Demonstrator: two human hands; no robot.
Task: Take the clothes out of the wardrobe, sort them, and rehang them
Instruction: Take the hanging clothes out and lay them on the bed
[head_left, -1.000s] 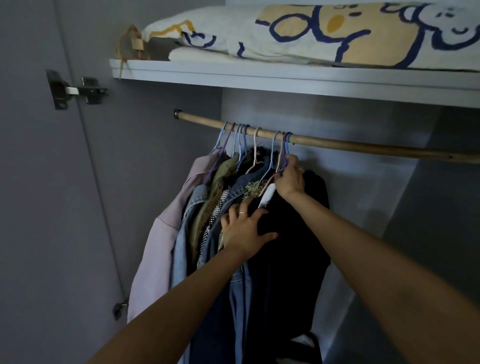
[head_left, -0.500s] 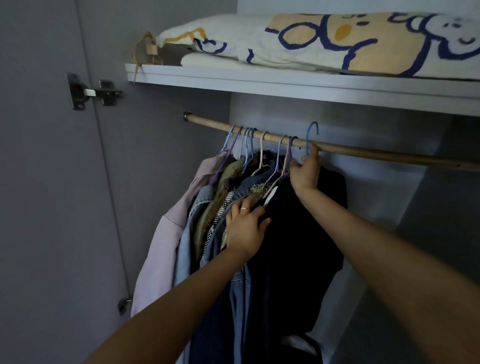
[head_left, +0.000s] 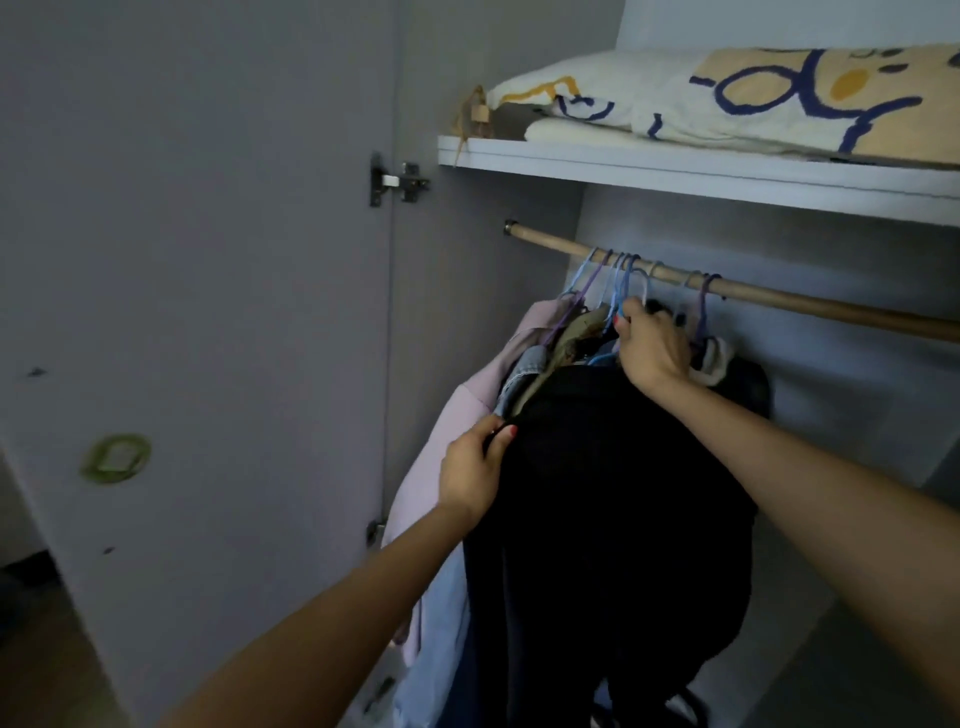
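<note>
Fingers (head_left: 498, 436) pinch black garment's (head_left: 613, 493) left edge.

No legible text or labels anywhere

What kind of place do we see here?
Most likely a home wardrobe: a wooden rail carries clothes on hangers, folded bedding lies on the shelf above, and the door stands open.

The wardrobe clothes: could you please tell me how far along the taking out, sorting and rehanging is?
Done: nothing visibly; the hangers remain hooked over the wooden rail, with the pink garment and others hanging. In hand: the left hand grips the black garment at its shoulder, while the right hand holds the hangers' necks under the rail. Left: lifting the clothes out, sorting, rehanging.
</note>
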